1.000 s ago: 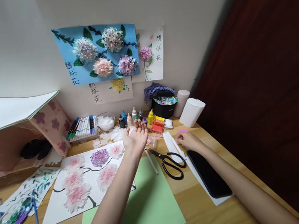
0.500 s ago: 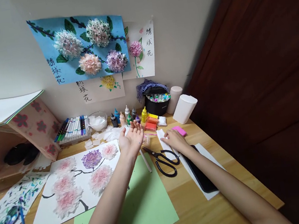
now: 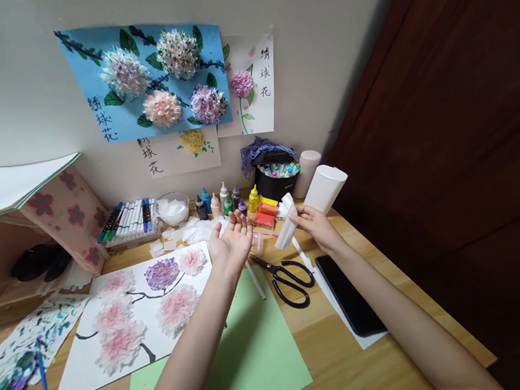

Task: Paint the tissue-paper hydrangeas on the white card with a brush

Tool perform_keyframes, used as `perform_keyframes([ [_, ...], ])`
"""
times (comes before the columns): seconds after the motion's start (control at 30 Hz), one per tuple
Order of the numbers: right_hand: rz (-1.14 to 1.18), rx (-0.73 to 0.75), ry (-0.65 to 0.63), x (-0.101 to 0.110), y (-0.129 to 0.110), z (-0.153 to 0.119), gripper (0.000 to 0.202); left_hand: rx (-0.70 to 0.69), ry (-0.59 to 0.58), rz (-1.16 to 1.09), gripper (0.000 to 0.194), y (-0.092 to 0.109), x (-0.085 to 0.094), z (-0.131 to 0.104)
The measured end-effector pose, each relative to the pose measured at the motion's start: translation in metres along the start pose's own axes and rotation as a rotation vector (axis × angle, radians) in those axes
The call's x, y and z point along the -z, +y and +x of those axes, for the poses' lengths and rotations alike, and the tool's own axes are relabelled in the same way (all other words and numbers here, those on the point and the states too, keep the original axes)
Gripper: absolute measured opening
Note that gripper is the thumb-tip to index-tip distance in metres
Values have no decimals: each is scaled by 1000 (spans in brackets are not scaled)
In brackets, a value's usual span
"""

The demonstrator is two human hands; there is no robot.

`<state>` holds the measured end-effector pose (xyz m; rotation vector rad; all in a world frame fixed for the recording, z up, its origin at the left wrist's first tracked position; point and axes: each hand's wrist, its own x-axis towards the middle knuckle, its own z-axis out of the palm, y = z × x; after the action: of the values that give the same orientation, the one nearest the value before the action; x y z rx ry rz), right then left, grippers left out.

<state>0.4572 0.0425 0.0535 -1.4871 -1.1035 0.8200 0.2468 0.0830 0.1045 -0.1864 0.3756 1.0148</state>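
Principal risk, in judgement: the white strip (image 3: 285, 225) looks thin and light, and the right hand (image 3: 319, 227) pinches it between thumb and fingers at its right edge only; a slack pinch could let it slip or swing, while a hard one could crease or tear it; whether it is paper or tissue cannot be told.

Second risk: the scissors (image 3: 275, 271) lie just nearer than the strip, blades pointing far and left; a low pass of either hand could catch them. Third: the right forearm crosses over the phone (image 3: 350, 295), and a dropped elbow could nudge it. Fourth: the left forearm passes over the near right part of the flower picture (image 3: 84, 368); lowering it could flatten the raised petals.

Position: the strip extends left from the right fingertips, tilted, its upper end toward the far side; it appears raised off the table (image 3: 343, 370); it sits right of the left hand (image 3: 234, 244) and well apart from it; a second strip (image 3: 302, 252) lies on the table, nearer than the held one.

Left hand: palm up, fingers loosely curled, nothing visible in it; the small bottles (image 3: 253, 200) stand beyond its fingertips.
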Motion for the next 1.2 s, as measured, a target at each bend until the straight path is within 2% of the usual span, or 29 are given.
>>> perform_keyframes([
  [0.23, 159, -64, -77, -5, -20, -21, 50, 12, 12, 14, 30, -3, 4, -1],
  [0.43, 108, -97, -65, -3, -10, -21, 60, 21, 61, 38, 29, -12, 19, -2],
  [0.57, -7, -109, -19, -3, 13, -7, 55, 65, 93, 57, 28, -22, 28, -4],
  [0.7, -188, -120, 26, -8, 35, 5, 41, 85, 94, 57, 28, -24, 30, -5],
  [0.9, -524, -64, 112, 0, 40, -1, 18, 88, 84, 59, 26, -19, 31, -2],
  [1.0, -647, -100, 119, 3, 44, -5, 6, 90, 90, 66, 26, -20, 32, 0],
  [1.2, -724, -178, 123, 0, 57, -1, 11, 98, 88, 81, 29, -22, 31, -2],
])
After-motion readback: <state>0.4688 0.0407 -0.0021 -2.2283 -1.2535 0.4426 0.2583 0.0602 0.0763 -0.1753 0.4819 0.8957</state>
